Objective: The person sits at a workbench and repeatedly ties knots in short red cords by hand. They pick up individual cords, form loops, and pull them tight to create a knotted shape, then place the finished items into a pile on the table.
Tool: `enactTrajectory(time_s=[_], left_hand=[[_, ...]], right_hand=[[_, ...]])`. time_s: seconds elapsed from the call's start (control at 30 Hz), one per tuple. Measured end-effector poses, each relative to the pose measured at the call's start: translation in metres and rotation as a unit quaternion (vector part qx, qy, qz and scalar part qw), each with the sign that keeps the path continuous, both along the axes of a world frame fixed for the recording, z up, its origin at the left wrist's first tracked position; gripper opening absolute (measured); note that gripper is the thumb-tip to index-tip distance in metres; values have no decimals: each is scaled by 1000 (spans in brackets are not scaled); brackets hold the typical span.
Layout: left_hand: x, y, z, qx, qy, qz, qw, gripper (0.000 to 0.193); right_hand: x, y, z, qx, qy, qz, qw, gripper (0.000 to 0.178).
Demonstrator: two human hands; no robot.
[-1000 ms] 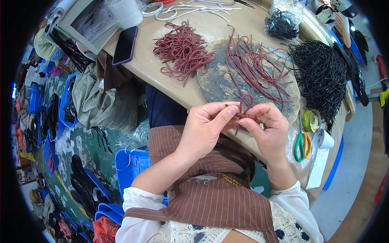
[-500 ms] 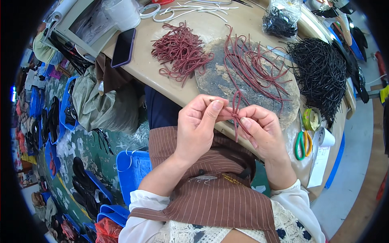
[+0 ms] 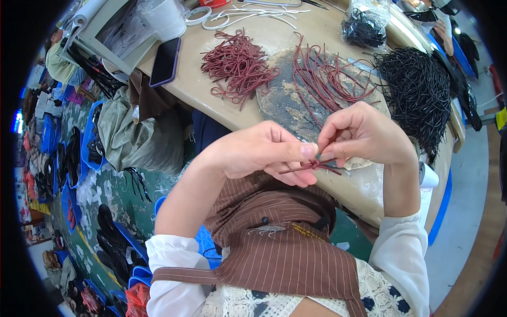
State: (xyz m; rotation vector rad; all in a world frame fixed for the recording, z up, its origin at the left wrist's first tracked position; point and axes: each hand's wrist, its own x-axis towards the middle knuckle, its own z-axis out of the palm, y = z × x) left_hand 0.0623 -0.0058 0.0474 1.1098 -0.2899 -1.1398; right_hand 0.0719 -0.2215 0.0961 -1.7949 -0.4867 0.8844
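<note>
Both of my hands meet over the table's front edge, around a dark red cord bow with a small knot in its middle. My left hand pinches it from the left between thumb and fingers, and a cord end sticks out across those fingers. From above and the right, my right hand pinches the cord close to the knot. The fingertips almost touch and hide part of the cord. Just beyond them, loose dark red cords lie on a round, worn grey slab.
A pile of tied red cord bows lies left of the slab, near a phone. On the right is a heap of black cords. White cords and a bagged black bundle lie at the back. A paper roll stands far right.
Both wrists have turned and the forearms have swung outward. The bow has tipped from upright to nearly level and sits slightly nearer me. My right forearm now covers the scissors.
</note>
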Motion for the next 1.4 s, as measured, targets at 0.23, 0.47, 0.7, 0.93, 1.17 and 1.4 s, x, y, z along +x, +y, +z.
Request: enactTrajectory(time_s=[0.23, 0.47, 0.7, 0.93, 1.17, 1.4], left_hand=[[12, -12, 9, 58, 39, -51, 996, 30], [5, -14, 0, -13, 109, 92, 990, 21], [-5, -21, -6, -55, 94, 175, 979, 17], [-12, -16, 6, -65, 138, 140, 978, 12], [-13, -14, 8, -53, 149, 138, 978, 12], [-9, -16, -5, 30, -23, 145, 989, 15]], right_hand=[[2, -4, -3, 2, -17, 41, 999, 7], [-7, -12, -25, 172, -31, -167, 970, 17], [-49, 15, -65, 326, -136, -313, 881, 18], [-55, 10, -54, 363, -38, -294, 883, 11], [-58, 11, -57, 398, 57, -306, 863, 12], [-53, 17, -74, 341, -12, -358, 869, 9]])
